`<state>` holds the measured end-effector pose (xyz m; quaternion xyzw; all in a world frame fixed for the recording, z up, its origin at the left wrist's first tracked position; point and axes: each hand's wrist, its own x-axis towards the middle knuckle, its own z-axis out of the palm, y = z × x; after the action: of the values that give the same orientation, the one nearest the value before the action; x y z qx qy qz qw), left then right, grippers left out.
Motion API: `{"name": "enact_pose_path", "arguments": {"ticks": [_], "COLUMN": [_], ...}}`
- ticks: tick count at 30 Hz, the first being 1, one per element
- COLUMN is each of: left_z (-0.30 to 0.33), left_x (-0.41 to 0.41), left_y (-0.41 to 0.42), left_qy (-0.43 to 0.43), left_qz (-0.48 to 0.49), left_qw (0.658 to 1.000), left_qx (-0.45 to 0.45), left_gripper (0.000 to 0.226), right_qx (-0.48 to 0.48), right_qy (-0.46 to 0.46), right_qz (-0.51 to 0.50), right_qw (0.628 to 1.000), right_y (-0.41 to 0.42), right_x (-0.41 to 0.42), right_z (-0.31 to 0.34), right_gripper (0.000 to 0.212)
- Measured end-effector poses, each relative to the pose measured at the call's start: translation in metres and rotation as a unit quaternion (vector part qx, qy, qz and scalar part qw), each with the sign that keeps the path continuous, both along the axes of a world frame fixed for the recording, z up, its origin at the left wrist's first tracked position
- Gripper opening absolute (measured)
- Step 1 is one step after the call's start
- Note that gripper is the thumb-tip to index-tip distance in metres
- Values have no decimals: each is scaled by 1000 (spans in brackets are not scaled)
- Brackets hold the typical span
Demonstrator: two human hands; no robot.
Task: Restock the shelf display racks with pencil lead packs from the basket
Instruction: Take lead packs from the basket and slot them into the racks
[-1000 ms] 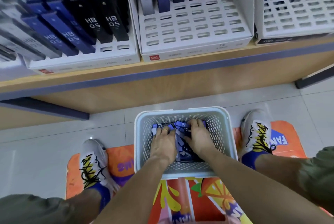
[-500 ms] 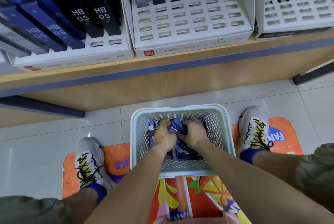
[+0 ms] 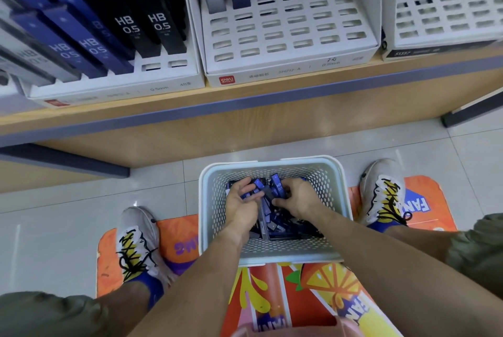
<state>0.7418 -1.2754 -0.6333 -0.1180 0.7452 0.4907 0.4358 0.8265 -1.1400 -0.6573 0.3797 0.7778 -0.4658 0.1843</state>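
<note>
- Since a second ago our hands have drawn together in the basket (image 3: 337, 187) and lifted a few packs clear of the pile; before, they lay flat and spread on it.
- At the bottom of the frame our forearms cross an orange printed mat (image 3: 313, 290), hiding much of it.
- Our left hand (image 3: 241, 204) curls round blue pencil lead packs (image 3: 257, 191); our right hand (image 3: 295, 199) pinches an upright pack (image 3: 277, 187). More packs lie loose beneath, partly covered by both hands.
- The basket sits on the mat between our two sneakers (image 3: 136, 244).
- Higher up, the wooden shelf (image 3: 245, 108) carries the display racks: the upper-left rack (image 3: 114, 83) is nearly full, the middle rack (image 3: 288, 37) shows many bare slots.
</note>
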Motion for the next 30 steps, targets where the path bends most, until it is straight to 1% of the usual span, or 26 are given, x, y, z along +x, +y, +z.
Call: {"name": "enact_pose_path", "arguments": {"ticks": [2, 5, 8, 9, 10, 12, 13, 14, 16, 18, 20, 23, 24, 26, 27, 30], "left_z": [1, 10, 22, 26, 31, 41, 48, 58, 85, 110, 136, 181, 198, 231, 248, 296], "left_x": [3, 7, 12, 14, 16, 17, 16, 16, 15, 14, 13, 6, 2, -10, -17, -32], "left_y": [-2, 0, 2, 1, 0, -1, -2, -2, -3, -4, -6, -10, -12, -17, -19, -20], "left_qy": [-14, -31, -57, -68, -75, -88, -98, -104, -102, -85, -72, -32, -15, 8, 18, 61], "left_qz": [4, 16, -1, -30, -63, -117, -126, -133, -137, -138, -138, -143, -147, -161, -170, -185], "left_qw": [1000, 999, 998, 996, 994, 988, 985, 983, 979, 977, 974, 969, 967, 959, 954, 942], "left_qx": [7, 27, 40, 41, 44, 55, 63, 73, 112, 135, 165, 198, 208, 234, 246, 273], "left_gripper": [58, 51, 51, 54, 63, 85, 86, 75, 42, 26, 25, 43, 40, 24, 22, 27], "right_qx": [-12, -23, -57, -70, -82, -100, -111, -125, -142, -142, -159, -205, -224, -248, -246, -243], "right_qy": [10, 34, 67, 73, 83, 97, 99, 101, 103, 113, 135, 162, 175, 212, 228, 270], "right_qz": [-9, -34, -71, -81, -92, -115, -129, -144, -163, -171, -181, -197, -200, -187, -177, -149], "right_qw": [1000, 999, 994, 992, 989, 983, 980, 977, 971, 968, 961, 945, 938, 927, 925, 920], "right_y": [0, -4, -7, -9, -10, -13, -14, -15, -16, -17, -20, -19, -16, -8, -4, 0], "right_x": [2, 5, 6, 5, 3, 1, 0, 0, 0, 2, 2, -3, -5, -11, -15, -23], "right_z": [2, 9, 25, 32, 41, 62, 75, 87, 113, 141, 169, 219, 237, 275, 293, 348], "right_gripper": [25, 22, 22, 22, 21, 19, 18, 16, 14, 16, 23, 38, 38, 32, 28, 24]}}
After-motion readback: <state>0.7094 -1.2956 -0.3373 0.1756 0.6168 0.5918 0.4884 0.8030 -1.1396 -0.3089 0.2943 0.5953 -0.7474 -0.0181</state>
